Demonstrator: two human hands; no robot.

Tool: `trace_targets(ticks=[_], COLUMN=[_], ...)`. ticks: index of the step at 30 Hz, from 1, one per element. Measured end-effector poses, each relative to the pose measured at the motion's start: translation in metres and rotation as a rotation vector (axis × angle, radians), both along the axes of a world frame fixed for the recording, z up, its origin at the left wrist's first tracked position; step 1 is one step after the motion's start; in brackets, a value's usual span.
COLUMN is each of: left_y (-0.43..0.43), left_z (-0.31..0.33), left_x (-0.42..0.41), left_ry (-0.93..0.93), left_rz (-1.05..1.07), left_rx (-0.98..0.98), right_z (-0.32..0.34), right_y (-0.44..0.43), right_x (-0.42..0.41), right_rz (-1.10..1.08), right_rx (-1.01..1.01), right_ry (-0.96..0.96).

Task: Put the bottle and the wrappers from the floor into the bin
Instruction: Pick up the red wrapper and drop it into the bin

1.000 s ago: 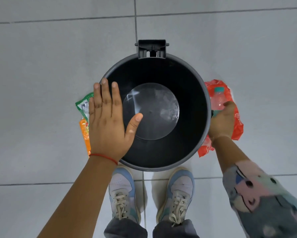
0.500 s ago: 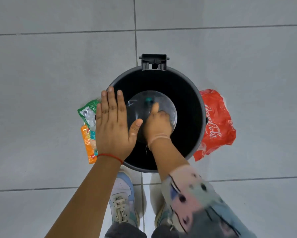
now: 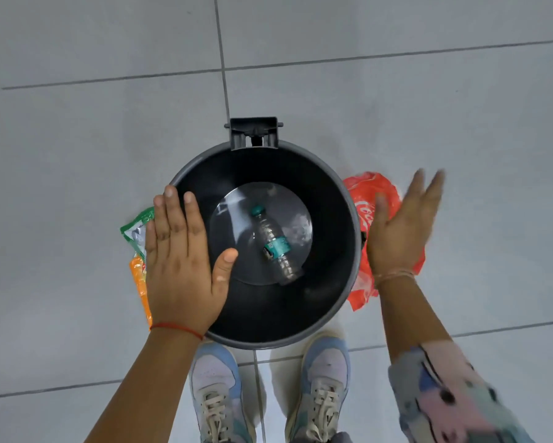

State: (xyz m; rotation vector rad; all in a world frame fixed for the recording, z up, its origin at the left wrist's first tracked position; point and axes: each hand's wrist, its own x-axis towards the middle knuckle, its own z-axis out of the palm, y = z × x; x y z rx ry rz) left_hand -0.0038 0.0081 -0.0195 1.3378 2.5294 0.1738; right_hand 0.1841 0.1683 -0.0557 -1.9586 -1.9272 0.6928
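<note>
Bottle [image 3: 273, 244] now lies in the bin [image 3: 348, 219], our right hand [image 3: 400, 231] out, fingers spread and empty, over the red wrapper [image 3: 384, 190], which we take next.

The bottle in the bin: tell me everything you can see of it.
The bottle is small, clear plastic, ribbed along its body, with a teal cap and a teal label band around the middle. It lies on its side on the bin's round grey bottom, cap toward the hinge side, base toward the person's feet, angled slightly. It looks empty, though that is hard to confirm. No hand touches it; only the bin floor does.
</note>
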Motion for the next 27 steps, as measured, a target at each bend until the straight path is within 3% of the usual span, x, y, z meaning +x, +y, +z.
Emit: trace_targets(ticks=[3,7,16,21,25,27], left_y=[-0.001,-0.002,0.0,0.0,-0.003,-0.004], left_z=[-0.002,-0.006,-0.002,0.002,0.003,0.003], left_x=[-0.001,-0.001,0.002,0.0,-0.003,-0.005], left_ry=[0.01,0.014,0.001,-0.057,-0.128,-0.189], left_rz=[-0.008,-0.028,0.009,0.041,0.044,0.061], left_rx=[0.019,0.047,0.037,0.073,0.133,0.198], right_z=[-0.065,-0.112,-0.092,0.016,0.127,0.146], right_y=[-0.011,-0.03,-0.026,-0.015,-0.033,-0.057], right_x=[0.027,0.032,0.044,0.048,0.023,-0.013], right_rz=[0.17,0.142,-0.01,-0.035,0.142,0.215], right_rx=[-0.533,-0.708,-0.536,-0.089,-0.124,0.031], right_ry=[-0.335,-0.352,-0.363,-0.158,-0.006,-0.043])
